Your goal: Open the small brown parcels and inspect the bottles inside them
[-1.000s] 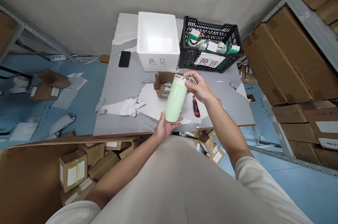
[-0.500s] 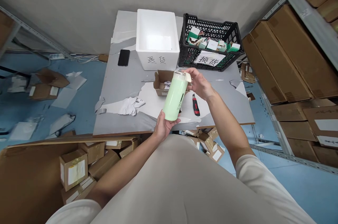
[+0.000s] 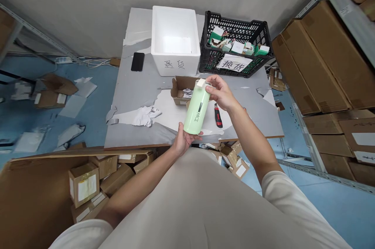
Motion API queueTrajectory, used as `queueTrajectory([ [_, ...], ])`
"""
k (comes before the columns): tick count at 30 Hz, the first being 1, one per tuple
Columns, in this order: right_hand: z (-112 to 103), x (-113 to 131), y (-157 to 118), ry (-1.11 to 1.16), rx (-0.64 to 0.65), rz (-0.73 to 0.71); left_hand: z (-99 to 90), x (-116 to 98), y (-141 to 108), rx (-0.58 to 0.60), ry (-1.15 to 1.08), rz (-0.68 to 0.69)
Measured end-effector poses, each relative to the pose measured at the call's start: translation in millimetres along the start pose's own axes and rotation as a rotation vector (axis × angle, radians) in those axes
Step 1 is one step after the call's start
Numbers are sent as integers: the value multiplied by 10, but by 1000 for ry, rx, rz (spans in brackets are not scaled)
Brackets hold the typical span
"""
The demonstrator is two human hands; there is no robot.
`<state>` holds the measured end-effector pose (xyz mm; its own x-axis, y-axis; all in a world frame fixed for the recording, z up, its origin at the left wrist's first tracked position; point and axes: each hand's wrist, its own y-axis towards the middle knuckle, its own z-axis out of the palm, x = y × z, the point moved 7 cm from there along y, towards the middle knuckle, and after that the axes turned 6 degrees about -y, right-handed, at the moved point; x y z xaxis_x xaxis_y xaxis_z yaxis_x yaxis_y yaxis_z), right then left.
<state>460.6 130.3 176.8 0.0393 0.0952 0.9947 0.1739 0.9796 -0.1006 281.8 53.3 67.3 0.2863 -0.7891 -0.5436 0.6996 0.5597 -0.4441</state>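
Note:
A pale green bottle (image 3: 195, 113) with dark lettering and a cream lid tab is held up above the near part of the table, leaning with its top to the right. My left hand (image 3: 185, 139) supports its base from below, thumb along the side. At the top, my right hand (image 3: 220, 92) grips the lid end between thumb and fingers. Behind the bottle lies an open small cardboard box (image 3: 179, 89) with crumpled paper inside, partly hidden. To the right of the bottle rests a black and red utility knife (image 3: 218, 116).
At the back stand a white foam box (image 3: 175, 65) and a black plastic crate (image 3: 202, 61) holding several small boxes, both with handwritten labels. A phone (image 3: 137, 62) and crumpled paper (image 3: 145, 116) lie on the left. Cardboard boxes fill a large carton (image 3: 29, 198) below and the right shelf.
The bottle has been turned about its length, so its lettering and lid tab face me more. My right hand has closed from beside the lid onto the bottle's top.

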Motion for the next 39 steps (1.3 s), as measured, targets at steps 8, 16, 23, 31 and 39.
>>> queueTrajectory([
  [8, -145, 87, -54, -4, -131, -55, -246, -118, 42, -19, 249, 155],
  [16, -291, -231, -277, 121, -427, -155, -522, -418, 276, -285, 806, 537],
  [23, -427, -747, -491, 96, -535, -173, -531, -234, 744, -219, 921, 450],
  [31, -543, -514, -609, -212, -460, -345, -618, -150, 625, -279, 904, 418],
  [39, -189, -349, -850, -594, -139, -514, -571, -30, 598, -274, 893, 406],
])
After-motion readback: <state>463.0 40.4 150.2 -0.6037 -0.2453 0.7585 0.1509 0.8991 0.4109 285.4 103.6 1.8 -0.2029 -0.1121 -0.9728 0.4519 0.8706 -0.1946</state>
